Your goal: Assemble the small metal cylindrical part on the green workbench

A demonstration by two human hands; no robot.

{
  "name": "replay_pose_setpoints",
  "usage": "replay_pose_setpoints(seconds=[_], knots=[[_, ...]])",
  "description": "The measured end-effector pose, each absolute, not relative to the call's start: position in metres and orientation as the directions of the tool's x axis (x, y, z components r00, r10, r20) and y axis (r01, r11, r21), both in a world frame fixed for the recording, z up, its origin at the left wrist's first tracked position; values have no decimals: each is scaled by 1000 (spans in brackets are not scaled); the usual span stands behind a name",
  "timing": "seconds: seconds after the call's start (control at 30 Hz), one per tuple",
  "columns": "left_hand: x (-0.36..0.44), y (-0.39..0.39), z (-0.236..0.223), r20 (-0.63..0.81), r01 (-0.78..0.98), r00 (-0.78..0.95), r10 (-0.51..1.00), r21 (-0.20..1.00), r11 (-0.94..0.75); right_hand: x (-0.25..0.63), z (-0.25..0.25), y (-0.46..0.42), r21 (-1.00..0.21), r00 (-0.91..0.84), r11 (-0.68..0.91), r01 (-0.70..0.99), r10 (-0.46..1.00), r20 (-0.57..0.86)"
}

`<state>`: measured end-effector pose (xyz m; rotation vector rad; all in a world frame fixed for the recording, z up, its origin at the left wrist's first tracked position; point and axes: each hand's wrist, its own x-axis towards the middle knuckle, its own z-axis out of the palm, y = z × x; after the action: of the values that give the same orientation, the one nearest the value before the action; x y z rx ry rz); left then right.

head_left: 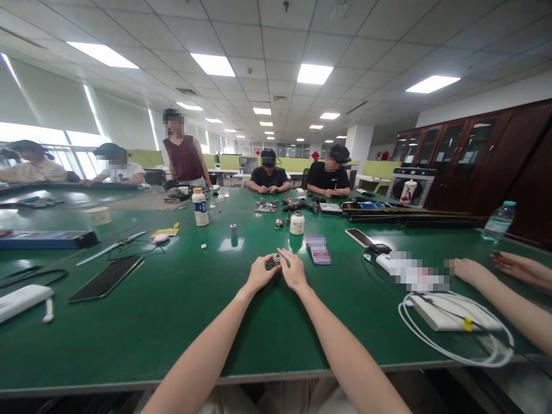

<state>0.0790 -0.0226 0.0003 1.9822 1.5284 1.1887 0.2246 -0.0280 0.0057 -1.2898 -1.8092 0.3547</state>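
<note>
In the middle of the green table [194, 322], my left hand [260, 273] is closed around a small round silvery piece [276, 259]. Fingers of my right hand [293, 270] press on the same piece from the right and above. Its exact kind is too small to tell. Just beyond my hands stands a short white bottle [297, 224] with a dark top. Left of that, a small grey metal cylinder [233, 231] is upright. A partly blurred printed card [318, 250] lies to the right of my right hand.
To the left lie a tablet [106, 279], a white power strip [23, 302] and a blue strap [110, 248]. At right are a phone [359, 237], a white box with coiled cable [452, 312] and another person's hand [472, 270]. Electronics and people line the far side.
</note>
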Motion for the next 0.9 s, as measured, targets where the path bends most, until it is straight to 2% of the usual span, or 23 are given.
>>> replay_pose_setpoints(seconds=[0.2, 0.5, 0.63, 0.7, 0.77, 0.9], knots=[[81, -26, -1, 451, 617, 79, 889, 678, -399, 231, 14, -28, -683, 22, 366, 633, 873, 488], [83, -31, 2, 463, 618, 124, 878, 656, -433, 234, 15, -26, -756, -10, 487, 438, 843, 537], [82, -31, 2, 454, 661, 92, 886, 637, -395, 241, 17, -17, -809, 100, 492, 322, 832, 546], [81, -29, 1, 458, 689, 63, 887, 623, -371, 253, 16, -12, -832, 210, 434, 345, 829, 519], [79, -25, 0, 454, 716, 39, 890, 608, -342, 268, 13, -7, -836, 266, 321, 444, 844, 466], [76, -18, -5, 446, 750, -25, 895, 600, -278, 297, 0, -1, -751, 201, 103, 652, 932, 302]])
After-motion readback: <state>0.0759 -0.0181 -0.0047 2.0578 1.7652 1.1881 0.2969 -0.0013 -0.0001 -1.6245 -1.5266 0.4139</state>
